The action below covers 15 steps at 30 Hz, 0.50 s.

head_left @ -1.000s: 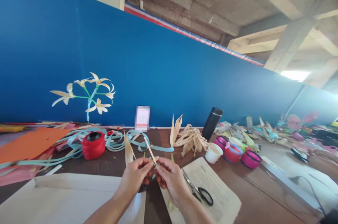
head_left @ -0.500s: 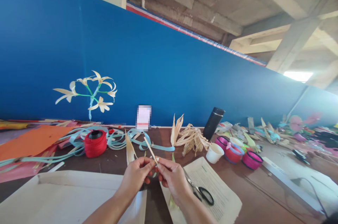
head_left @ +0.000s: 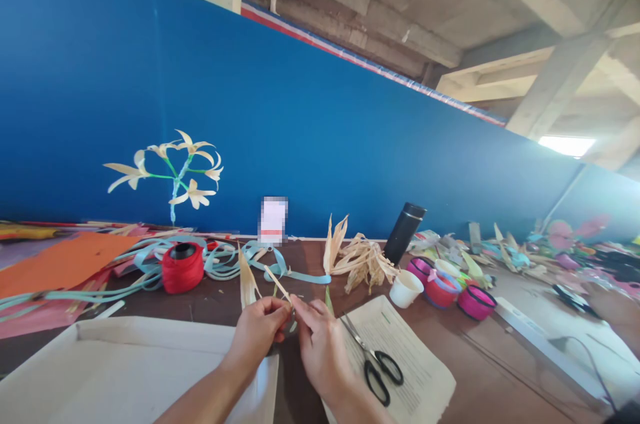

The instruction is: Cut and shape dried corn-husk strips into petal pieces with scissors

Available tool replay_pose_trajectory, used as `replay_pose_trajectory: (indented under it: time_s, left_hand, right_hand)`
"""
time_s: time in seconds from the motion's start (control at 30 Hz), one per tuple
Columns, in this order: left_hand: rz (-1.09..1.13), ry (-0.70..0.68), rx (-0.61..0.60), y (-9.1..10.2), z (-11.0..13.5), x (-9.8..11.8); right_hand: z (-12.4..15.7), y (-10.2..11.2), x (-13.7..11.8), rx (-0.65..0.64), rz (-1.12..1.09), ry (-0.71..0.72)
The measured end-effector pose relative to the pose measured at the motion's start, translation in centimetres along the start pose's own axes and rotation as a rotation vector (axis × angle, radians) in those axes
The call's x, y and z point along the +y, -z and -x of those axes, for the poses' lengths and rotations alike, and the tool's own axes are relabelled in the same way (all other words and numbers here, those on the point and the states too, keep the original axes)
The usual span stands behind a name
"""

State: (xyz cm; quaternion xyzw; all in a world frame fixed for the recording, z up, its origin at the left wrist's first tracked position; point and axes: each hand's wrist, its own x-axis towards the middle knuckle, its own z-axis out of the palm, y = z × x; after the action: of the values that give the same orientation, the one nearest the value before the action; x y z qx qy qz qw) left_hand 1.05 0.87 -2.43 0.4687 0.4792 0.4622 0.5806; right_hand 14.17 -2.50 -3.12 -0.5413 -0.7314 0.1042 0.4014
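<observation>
My left hand pinches a thin dried husk strip that slants up and to the left from my fingertips. My right hand meets it fingertip to fingertip and pinches the same strip at its lower end. A pale dried leaf stands just behind my left hand. Black-handled scissors lie on a printed sheet right beside my right hand.
On the brown table are a red twine spool, light blue ribbon, a husk pile, a white cup, pink reels, a black flask and white paper. A husk flower spray stands against the blue wall.
The husk strip has tipped lower and more to the left. My right hand has slid down a little, uncovering the scissors. The view has shifted slightly.
</observation>
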Motion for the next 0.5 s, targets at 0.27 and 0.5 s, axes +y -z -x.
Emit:
replay_pose_trajectory:
  time_s: [0.27, 0.5]
  left_hand:
    - [0.026, 0.007, 0.049, -0.15, -0.15, -0.41]
    - [0.046, 0.025, 0.062, -0.25, -0.18, -0.73]
  right_hand:
    - [0.15, 0.14, -0.38, -0.025, 0.161, 0.045]
    - [0.17, 0.27, -0.61, -0.039, 0.215, 0.036]
